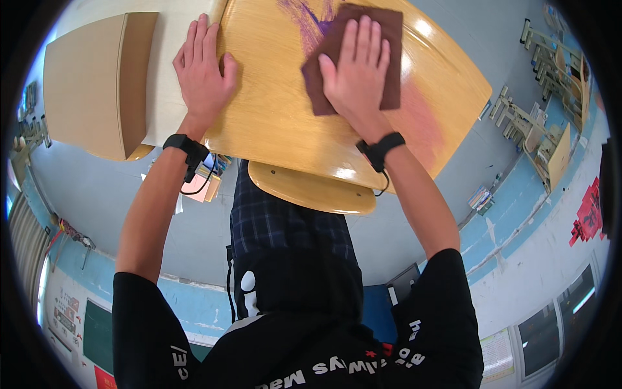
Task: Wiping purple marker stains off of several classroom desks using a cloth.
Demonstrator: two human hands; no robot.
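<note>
My right hand (359,73) lies flat, palm down, on a brown cloth (391,58) spread on a yellow wooden desktop (272,97). Purple streaks (308,24) mark the wood beyond and left of the cloth, which covers part of them. A pinkish-red smear (420,116) shows to the right of my right wrist. My left hand (201,68) rests palm down with fingers extended, across the seam between the yellow desktop and a pale tabletop (165,97) beside it. Nothing shows in my left hand. Each wrist wears a black strap with a cable.
A cardboard box (87,78) stands on the pale tabletop at left. Close before my body is a wooden seat or backrest (311,187) under the desk edge. Books and papers (206,185) sit below at left. Upturned desks (539,126) and a stack of books (481,199) line the right wall.
</note>
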